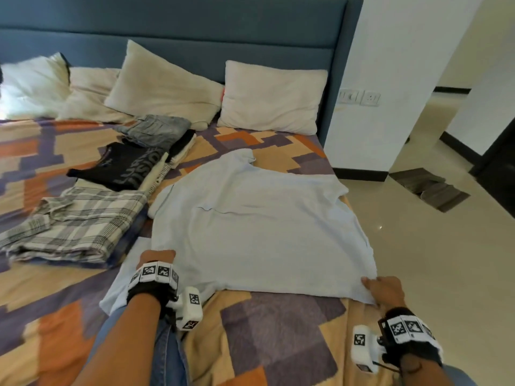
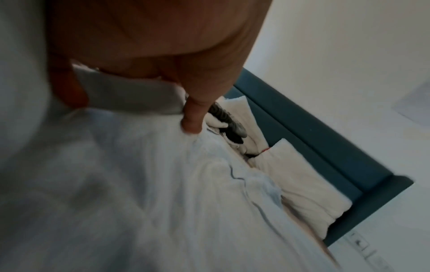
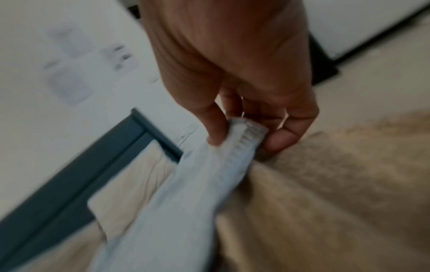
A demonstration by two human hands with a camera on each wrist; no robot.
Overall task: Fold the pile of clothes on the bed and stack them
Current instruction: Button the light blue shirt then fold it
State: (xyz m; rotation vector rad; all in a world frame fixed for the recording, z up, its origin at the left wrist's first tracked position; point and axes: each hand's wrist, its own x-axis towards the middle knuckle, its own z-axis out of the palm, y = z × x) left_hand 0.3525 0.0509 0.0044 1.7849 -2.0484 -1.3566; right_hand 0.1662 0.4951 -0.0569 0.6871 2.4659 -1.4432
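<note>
Nearest the camera, the right hand (image 1: 386, 291) pinches the near right corner of a pale blue T-shirt (image 1: 250, 218); the right wrist view shows its thumb and fingers (image 3: 215, 128) closed on the stitched hem. The left hand (image 1: 156, 256) is at the shirt's near left side, and the left wrist view shows its fingers (image 2: 193, 114) curled around a fold of the same cloth, so both hands are gripping the shirt. The shirt lies spread flat on the bed (image 1: 278, 330), over a bedspread patterned in orange, purple and tan blocks, with its hem toward the person and its collar toward the headboard; one sleeve reaches out to the near left, beside the left forearm. Just left of the shirt sits a folded plaid shirt (image 1: 75, 227). Beyond that is a folded black T-shirt (image 1: 125, 165) with pale lettering, resting on some cream-coloured garments, and farther still a folded grey garment (image 1: 156, 129). Behind these, cream pillows (image 1: 270, 98) lean against a blue upholstered headboard (image 1: 195, 23). To the right of the bed there is a glossy tiled floor (image 1: 432, 260) and a white wall carrying switch plates (image 1: 359, 97).
</note>
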